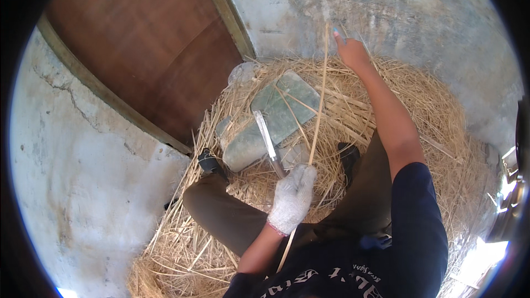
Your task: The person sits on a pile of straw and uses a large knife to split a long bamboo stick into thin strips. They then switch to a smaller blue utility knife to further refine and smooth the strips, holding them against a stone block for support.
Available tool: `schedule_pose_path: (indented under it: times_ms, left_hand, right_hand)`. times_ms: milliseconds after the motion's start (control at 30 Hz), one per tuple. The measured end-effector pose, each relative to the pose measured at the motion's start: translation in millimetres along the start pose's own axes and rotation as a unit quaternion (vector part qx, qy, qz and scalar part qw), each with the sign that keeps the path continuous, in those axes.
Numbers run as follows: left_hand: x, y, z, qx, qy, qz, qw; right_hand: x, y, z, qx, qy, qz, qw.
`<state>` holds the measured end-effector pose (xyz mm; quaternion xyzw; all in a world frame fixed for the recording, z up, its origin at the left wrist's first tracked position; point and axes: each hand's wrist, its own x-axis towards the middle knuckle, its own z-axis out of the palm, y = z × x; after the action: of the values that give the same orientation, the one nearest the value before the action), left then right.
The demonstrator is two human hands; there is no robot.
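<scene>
You are partway through working a long thin cane strip (319, 99), seated on a heap of straw (430, 116) with your legs drawn up. Your left hand (292, 196), in a white knit glove, is closed around both the handle of a knife (269, 140) and the lower part of the strip; the blade points up and away from you, lying just beside the strip. Your right hand (351, 51), bare, is stretched out at arm's length and pinches the far end of the strip, holding it taut. The strip runs straight between the two hands, passing over a flat grey-green stone slab (276, 118) that lies in the straw ahead of your knees. By the look of it you are at the scraping or splitting stage. The next move calls for steady tension from the far hand and a shallow blade angle, so the edge follows the strip and does not bite through it
</scene>
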<state>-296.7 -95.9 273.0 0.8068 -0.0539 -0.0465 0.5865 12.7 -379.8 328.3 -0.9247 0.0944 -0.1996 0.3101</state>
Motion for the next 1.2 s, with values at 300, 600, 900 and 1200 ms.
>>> schedule_pose_path:
  times_ms: [300,600,900,1200]
  left_hand:
    - [22,20,-40,-0.212,0.047,-0.076,0.973]
    - [17,13,-38,-0.148,0.076,-0.057,0.984]
    - [16,6,-30,0.166,0.151,0.071,0.972]
    - [-4,16,0,0.171,0.084,0.051,0.98]
  right_hand:
    - [-74,-74,-15,0.056,-0.071,-0.185,0.979]
    - [-97,-82,31,-0.049,-0.124,-0.233,0.963]
    - [-104,-78,37,-0.073,-0.102,-0.261,0.957]
    - [-41,-50,-6,-0.033,-0.092,-0.071,0.993]
